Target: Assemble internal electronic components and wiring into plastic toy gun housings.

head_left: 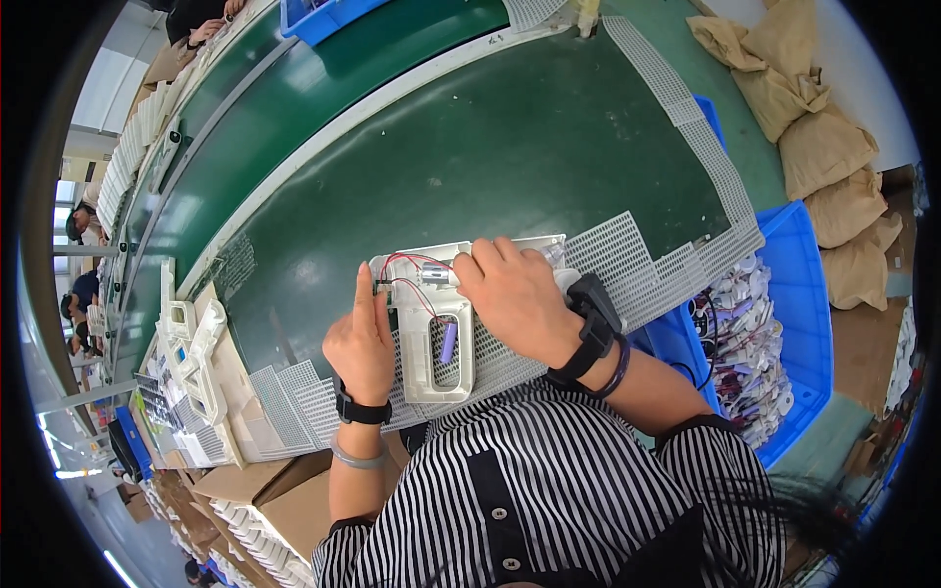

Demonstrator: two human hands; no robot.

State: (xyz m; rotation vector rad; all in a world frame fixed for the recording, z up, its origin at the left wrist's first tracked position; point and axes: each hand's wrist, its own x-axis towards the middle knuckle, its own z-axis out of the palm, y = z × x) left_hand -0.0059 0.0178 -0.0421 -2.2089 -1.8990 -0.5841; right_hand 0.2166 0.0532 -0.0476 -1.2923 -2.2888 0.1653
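A white plastic housing half with a looped handle lies open side up in front of me. My left hand is at its left end, index finger stretched and thumb bent, with a small green circuit board between them. My right hand bends over the housing's upper part, fingers closed around the end of a small silver motor; their tips are partly hidden. Red wires loop between the board and the motor. A purple cylindrical battery cell lies in the handle opening.
White housing parts lie on the bench's left. A blue bin of wired white parts stands at right, near brown sacks. A green conveyor runs behind the bench, with another blue bin on it. People sit far left.
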